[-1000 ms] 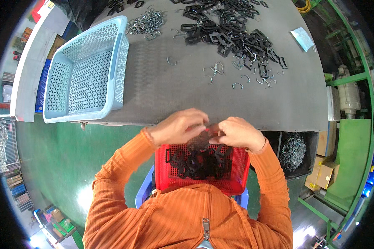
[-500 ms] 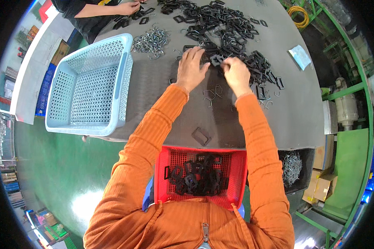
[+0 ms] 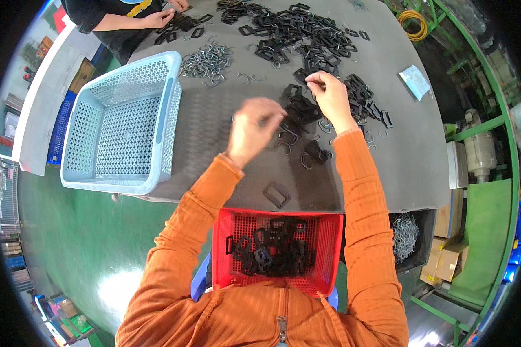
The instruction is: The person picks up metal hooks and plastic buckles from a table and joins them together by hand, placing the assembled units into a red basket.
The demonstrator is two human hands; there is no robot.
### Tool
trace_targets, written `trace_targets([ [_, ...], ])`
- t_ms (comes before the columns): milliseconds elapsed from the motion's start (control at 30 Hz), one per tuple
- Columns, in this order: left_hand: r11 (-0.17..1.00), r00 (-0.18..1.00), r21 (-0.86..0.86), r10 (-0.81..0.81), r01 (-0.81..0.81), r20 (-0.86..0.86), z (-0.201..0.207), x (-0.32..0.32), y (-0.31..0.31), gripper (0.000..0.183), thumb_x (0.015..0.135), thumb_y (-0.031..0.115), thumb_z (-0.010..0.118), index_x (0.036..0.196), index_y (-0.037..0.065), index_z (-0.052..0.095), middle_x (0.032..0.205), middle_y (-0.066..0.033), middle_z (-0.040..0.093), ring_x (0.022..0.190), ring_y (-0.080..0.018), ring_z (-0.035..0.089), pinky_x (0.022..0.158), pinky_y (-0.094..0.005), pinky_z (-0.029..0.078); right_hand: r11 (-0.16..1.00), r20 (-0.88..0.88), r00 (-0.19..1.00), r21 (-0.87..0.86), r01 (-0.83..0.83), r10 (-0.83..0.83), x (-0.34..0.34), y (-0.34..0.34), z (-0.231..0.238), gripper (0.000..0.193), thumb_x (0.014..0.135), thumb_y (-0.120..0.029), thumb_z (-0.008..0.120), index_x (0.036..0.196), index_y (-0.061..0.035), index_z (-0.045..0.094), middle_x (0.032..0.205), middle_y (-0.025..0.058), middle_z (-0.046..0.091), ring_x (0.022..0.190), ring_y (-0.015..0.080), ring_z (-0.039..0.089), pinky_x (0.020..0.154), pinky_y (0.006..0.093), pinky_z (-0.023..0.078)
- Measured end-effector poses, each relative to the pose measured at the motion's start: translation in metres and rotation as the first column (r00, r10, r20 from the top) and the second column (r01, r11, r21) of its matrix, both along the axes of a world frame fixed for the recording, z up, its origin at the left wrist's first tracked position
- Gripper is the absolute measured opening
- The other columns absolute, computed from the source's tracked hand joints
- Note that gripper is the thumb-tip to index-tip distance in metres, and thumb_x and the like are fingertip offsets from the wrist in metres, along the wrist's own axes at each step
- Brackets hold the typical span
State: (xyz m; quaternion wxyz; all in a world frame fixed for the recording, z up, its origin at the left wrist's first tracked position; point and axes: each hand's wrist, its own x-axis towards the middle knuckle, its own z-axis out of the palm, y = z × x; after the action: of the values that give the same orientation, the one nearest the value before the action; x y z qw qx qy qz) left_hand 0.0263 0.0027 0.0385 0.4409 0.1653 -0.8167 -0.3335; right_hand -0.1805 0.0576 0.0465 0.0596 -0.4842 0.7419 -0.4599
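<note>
A clump of black frames (image 3: 300, 107) was spread on the bench (image 3: 417, 156) between the two hands, to the right of the left hand (image 3: 256, 128) and on the near-edge side of the right hand (image 3: 330, 95); no single long axis could be made out in it, and neither hand was clearly the nearer; the left hand was blurred, its fingers curled, and whether anything was gripped could not be told; the right thumb and finger were brought close together beside the dark pieces, but a grip could not be confirmed; a lone frame (image 3: 283, 191) was laid flat by the near edge, its long axis slanted from far left to near right, the left hand being nearer to it; a larger pile (image 3: 289, 26) was strewn toward the far edge.

Below the near edge, a red basket (image 3: 336, 243) was part-filled with loose frames (image 3: 272, 246); by the near right corner, metal hooks (image 3: 405, 237) were held in a black crate (image 3: 428, 242); at the near left corner, a light blue basket (image 3: 163, 121) was placed, its holed floor exposed.
</note>
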Motion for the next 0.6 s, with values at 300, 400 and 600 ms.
trace_targets([
  [300, 0.973, 0.991, 0.215, -0.104, 0.085, 0.079, 0.002, 0.02, -0.045, 0.01, 0.081, 0.009, 0.066, 0.088, 0.005, 0.072, 0.089, -0.0053, 0.066, 0.086, -0.0152, 0.06, 0.078, -0.029, 0.047, 0.956, -0.002, 0.988, 0.25, -0.152, 0.157, 0.009, -0.015, -0.004, 0.013, 0.08, -0.015, 0.066, 0.092, -0.0097, 0.069, 0.09, 0.0091, 0.069, 0.084, 0.0248, 0.066, 0.074, 0.0355, 0.05],
  [400, 0.985, 0.983, -0.019, 0.172, -0.173, -0.066, -0.01, 0.02, -0.058, 0.01, 0.081, 0.005, 0.066, 0.09, 0.004, 0.072, 0.091, -0.0056, 0.065, 0.085, -0.0148, 0.059, 0.074, -0.0277, 0.048, 0.924, -0.053, 0.967, 0.311, -0.223, 0.251, 0.022, -0.014, 0.002, 0.014, 0.078, -0.018, 0.067, 0.089, -0.0097, 0.069, 0.089, 0.0086, 0.068, 0.083, 0.0257, 0.065, 0.074, 0.0359, 0.05],
  [600, 0.992, 0.996, 0.112, -0.053, 0.06, -0.067, -0.006, 0.029, -0.053, 0.01, 0.082, 0.003, 0.065, 0.09, 0.006, 0.07, 0.081, -0.0031, 0.066, 0.069, -0.0085, 0.059, 0.058, -0.0223, 0.046, 0.983, -0.128, 0.975, -0.01, -0.182, 0.179, 0.022, -0.015, 0.023, 0.011, 0.075, -0.013, 0.068, 0.084, -0.0064, 0.069, 0.083, 0.0098, 0.066, 0.076, 0.0227, 0.064, 0.067, 0.0345, 0.049],
])
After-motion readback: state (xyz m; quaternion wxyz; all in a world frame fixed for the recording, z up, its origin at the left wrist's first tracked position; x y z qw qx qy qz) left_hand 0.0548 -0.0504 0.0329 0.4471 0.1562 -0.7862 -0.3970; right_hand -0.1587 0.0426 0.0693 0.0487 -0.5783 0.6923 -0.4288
